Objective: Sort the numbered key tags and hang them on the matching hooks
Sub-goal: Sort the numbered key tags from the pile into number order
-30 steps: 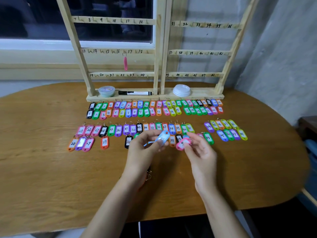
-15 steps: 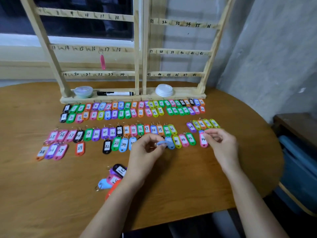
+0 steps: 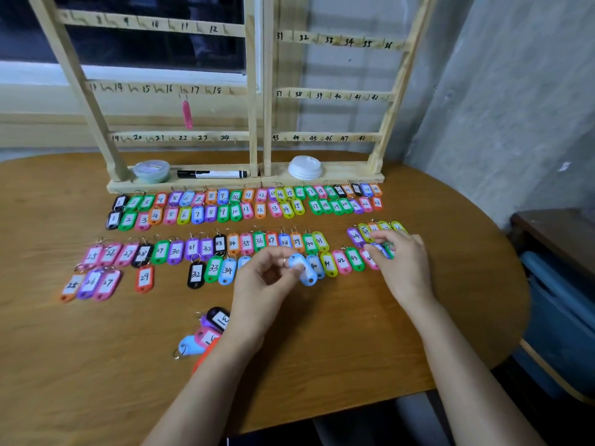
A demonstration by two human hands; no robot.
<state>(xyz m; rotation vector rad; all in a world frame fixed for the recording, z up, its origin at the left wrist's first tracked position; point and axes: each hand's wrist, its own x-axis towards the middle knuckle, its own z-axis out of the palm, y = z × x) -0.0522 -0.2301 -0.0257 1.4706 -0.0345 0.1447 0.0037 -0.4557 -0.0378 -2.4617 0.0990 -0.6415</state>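
My left hand (image 3: pixel 264 281) pinches a light-blue key tag (image 3: pixel 303 269) just above the lower row of tags on the table (image 3: pixel 322 342). My right hand (image 3: pixel 401 263) lies over the right-hand cluster of tags (image 3: pixel 365 232), fingertips touching tags there, with nothing held. Several rows of coloured numbered tags (image 3: pixel 231 243) lie in front of the wooden hook rack (image 3: pixel 254 91). One pink tag (image 3: pixel 187 114) hangs on the rack near hook 17. A small loose pile of tags (image 3: pixel 211 329) sits by my left wrist.
On the rack's base stand a small lidded tub (image 3: pixel 151 170), a black marker (image 3: pixel 212 174) and a stack of white lids (image 3: pixel 305 167). A grey wall rises at the right. A blue bin (image 3: pixel 557 320) stands beyond the table's right edge.
My right hand set its pink tag down in the lower row and moved right onto the cluster of high-numbered tags. My left hand still holds the light-blue tag. The view has shifted right.
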